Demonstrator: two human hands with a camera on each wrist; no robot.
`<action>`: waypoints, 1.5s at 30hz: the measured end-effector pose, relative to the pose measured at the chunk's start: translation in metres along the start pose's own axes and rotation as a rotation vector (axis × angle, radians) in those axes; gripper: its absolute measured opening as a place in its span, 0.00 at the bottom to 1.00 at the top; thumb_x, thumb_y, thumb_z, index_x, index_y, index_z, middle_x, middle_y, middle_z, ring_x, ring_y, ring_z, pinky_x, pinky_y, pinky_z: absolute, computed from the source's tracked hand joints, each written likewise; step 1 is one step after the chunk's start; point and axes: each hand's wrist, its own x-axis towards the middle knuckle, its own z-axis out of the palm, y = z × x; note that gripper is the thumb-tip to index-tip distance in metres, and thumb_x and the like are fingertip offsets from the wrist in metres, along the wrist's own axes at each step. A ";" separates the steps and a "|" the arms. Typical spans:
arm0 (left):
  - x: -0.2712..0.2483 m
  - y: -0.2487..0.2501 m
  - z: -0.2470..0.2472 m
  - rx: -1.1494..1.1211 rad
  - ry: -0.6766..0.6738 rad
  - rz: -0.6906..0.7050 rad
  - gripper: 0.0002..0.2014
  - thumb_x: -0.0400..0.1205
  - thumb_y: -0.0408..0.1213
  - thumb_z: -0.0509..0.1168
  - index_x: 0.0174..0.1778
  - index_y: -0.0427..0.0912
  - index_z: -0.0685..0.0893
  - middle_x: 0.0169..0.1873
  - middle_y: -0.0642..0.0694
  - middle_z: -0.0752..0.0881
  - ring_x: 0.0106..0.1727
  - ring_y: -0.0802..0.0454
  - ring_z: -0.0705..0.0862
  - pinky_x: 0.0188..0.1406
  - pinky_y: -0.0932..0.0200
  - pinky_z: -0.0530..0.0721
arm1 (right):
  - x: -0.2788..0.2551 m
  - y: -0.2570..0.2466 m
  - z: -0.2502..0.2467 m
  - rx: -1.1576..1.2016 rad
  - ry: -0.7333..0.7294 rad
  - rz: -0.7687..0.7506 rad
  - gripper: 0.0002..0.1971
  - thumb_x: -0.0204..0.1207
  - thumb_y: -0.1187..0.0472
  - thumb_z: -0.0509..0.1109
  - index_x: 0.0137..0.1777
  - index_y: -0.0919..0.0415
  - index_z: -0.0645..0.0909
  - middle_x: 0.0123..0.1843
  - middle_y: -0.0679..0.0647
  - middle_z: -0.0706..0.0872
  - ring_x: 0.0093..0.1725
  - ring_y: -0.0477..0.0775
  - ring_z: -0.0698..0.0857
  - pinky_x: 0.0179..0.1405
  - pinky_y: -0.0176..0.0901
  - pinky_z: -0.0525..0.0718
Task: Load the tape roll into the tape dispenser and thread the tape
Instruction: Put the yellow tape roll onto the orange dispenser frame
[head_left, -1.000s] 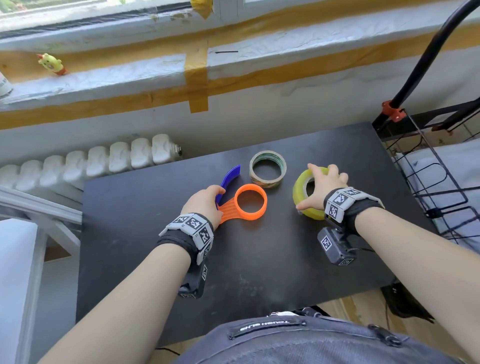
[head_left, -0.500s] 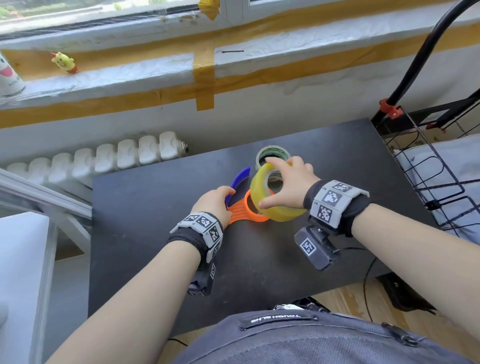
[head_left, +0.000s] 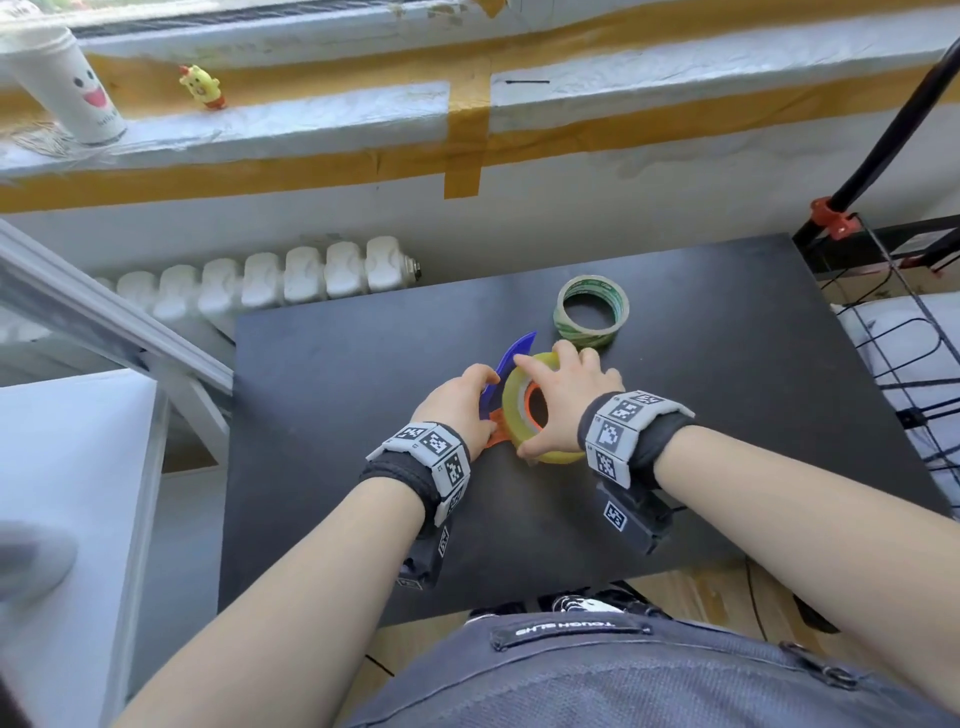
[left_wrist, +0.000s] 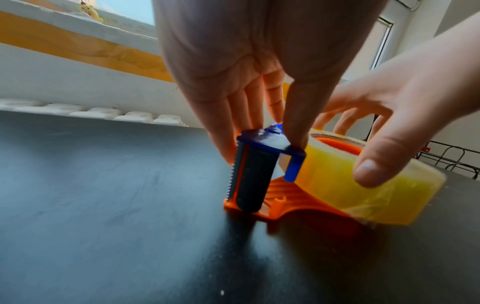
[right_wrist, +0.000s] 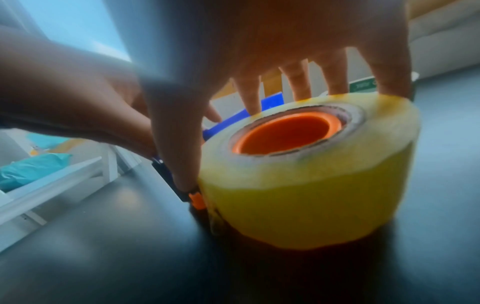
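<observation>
The yellow tape roll (head_left: 519, 415) lies flat on the orange dispenser (left_wrist: 283, 197), and the orange hub (right_wrist: 285, 133) of the dispenser shows inside its core. In the left wrist view the roll sits a little tilted, with its near side lower than its far side. Both are on the black tabletop (head_left: 727, 415), about in the middle.

The right hand (head_left: 563, 402) is spread over the roll from above. Its fingers (right_wrist: 296, 82) reach down over the far edge of the roll, and its thumb (left_wrist: 376, 164) presses on the near side wall, so this hand holds the roll.

The left hand (head_left: 457, 402) is just to the left of the roll, at the cutter end of the dispenser. Its thumb and fingers (left_wrist: 221, 131) point down and pinch the blue guard (left_wrist: 270, 144) from both sides. Below the guard stands a dark roller (left_wrist: 253, 179) and a toothed blade (left_wrist: 232, 181), both upright on the orange base.

The blue handle (head_left: 511, 353) of the dispenser points away from the person, toward the radiator (head_left: 291, 280).

A second roll, green and white (head_left: 592, 312), lies flat on the tabletop behind the right hand, apart from the yellow one.

On the window sill there are a white cup (head_left: 67, 88) with a smiling face and a small yellow toy (head_left: 200, 85). A wire rack (head_left: 914, 374) stands at the right of the tabletop.
</observation>
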 end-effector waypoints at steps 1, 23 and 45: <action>-0.001 -0.001 0.001 -0.009 0.000 0.002 0.25 0.75 0.33 0.66 0.69 0.48 0.71 0.64 0.43 0.83 0.64 0.43 0.82 0.63 0.46 0.82 | 0.000 0.000 0.004 0.014 -0.005 0.001 0.57 0.52 0.33 0.77 0.80 0.38 0.50 0.80 0.58 0.58 0.76 0.66 0.62 0.68 0.64 0.71; -0.008 -0.008 -0.015 -0.162 0.214 0.005 0.21 0.82 0.43 0.60 0.70 0.39 0.75 0.67 0.40 0.81 0.68 0.41 0.79 0.63 0.53 0.76 | -0.022 0.004 0.008 0.053 0.134 -0.182 0.13 0.73 0.43 0.66 0.44 0.52 0.78 0.40 0.48 0.79 0.49 0.55 0.77 0.72 0.48 0.61; 0.001 0.055 0.002 -0.615 0.065 -0.066 0.22 0.82 0.54 0.59 0.41 0.36 0.83 0.42 0.37 0.88 0.46 0.43 0.88 0.61 0.44 0.85 | 0.000 0.044 -0.029 1.677 -0.314 0.133 0.10 0.82 0.60 0.62 0.48 0.64 0.82 0.28 0.55 0.90 0.24 0.49 0.89 0.21 0.36 0.85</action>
